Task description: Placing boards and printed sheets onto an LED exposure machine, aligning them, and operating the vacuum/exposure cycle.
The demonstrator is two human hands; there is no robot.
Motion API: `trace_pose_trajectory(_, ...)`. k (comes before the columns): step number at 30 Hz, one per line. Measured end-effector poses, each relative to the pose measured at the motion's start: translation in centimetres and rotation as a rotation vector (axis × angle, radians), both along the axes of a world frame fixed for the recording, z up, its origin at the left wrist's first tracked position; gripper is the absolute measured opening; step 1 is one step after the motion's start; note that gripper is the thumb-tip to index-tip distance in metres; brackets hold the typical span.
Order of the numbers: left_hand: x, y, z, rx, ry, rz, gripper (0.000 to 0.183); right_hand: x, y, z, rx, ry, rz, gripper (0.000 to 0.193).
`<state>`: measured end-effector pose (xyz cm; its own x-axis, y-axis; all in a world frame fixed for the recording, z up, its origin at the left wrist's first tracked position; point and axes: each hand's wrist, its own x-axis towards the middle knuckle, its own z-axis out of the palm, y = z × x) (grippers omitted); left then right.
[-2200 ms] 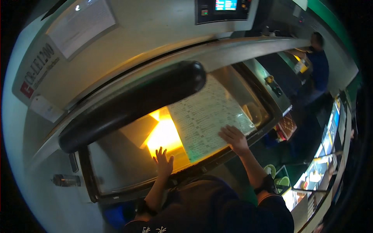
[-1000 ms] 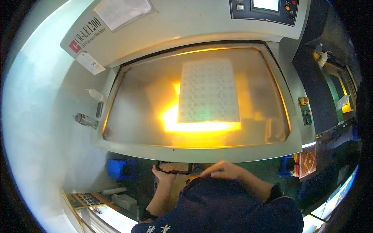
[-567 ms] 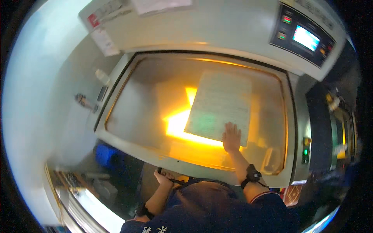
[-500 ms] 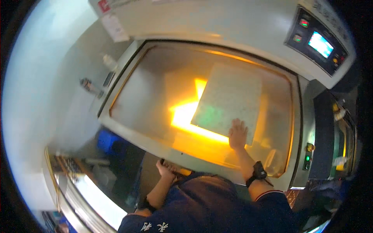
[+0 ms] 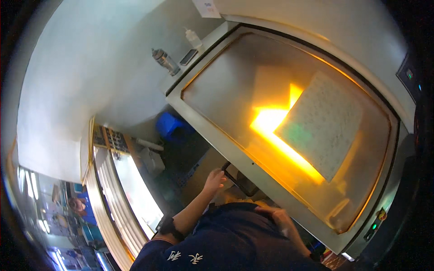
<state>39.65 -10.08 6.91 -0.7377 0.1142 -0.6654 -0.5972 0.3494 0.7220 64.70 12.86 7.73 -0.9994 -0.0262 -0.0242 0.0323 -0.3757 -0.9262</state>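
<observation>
A grey, mottled rectangular sheet lies on the sheer, amber-tinted top of a large exposure machine. Bright yellow light shines out along its left and near edges. My left hand is low at the machine's front, its fingers loosely apart beside a black bar handle. Whether a fingertip touches that handle is unclear. Close to my dark shirt, below the machine's front edge, is my right hand; its fingers are partly hidden and blurred, so their grip does not show.
A clear bottle with a grey cap, a phone and a white squeeze bottle stand at the machine's far left. A blue bin is on the floor. Further left are a lit table and another person.
My right hand has come off the sheet and drawn back to my body. My left hand has loosened at the handle. The view has swung left; the sheet still lies on the machine.
</observation>
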Motion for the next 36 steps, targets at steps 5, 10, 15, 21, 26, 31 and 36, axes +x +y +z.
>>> trace_pose_trajectory(5, -4.8, 3.4, 2.3, -0.227, 0.922, -0.649, 0.045, 1.2, -5.0, -11.3, 0.933, -0.654, -0.161, 0.051)
trace_pose_trajectory(10, -7.2, 11.5, 1.4, -0.286, 1.311, -1.528, 0.058, -3.5, -3.2, -20.2, 1.234, -0.951, -0.172, 0.047)
trace_pose_trajectory(15, -6.9, 12.4, -0.7, -0.286, 1.371, -1.822, 0.065, -7.3, -2.5, -23.4, 1.318, -1.145, -0.22, 0.045)
trace_pose_trajectory(21, -7.4, 12.6, -1.5, -0.123, 1.393, -1.733, 0.064, -5.9, -5.4, -24.1, 1.322, -1.345, -0.261, 0.042)
trace_pose_trajectory(26, -8.0, 12.2, -1.6, -0.138, 1.404, -1.681, 0.063, -2.1, -9.9, -18.8, 1.086, -1.35, -0.606, 0.041)
trace_pose_trajectory(31, -7.5, 11.9, -2.4, -0.094, 1.363, -1.69, 0.064, 10.1, -24.0, -19.4, 0.119, -1.56, -0.908, 0.041)
trace_pose_trajectory(36, -7.4, 11.6, -2.3, -0.108, 1.371, -1.671, 0.066, 19.0, -37.0, -13.2, -0.409, -1.278, -1.589, 0.027)
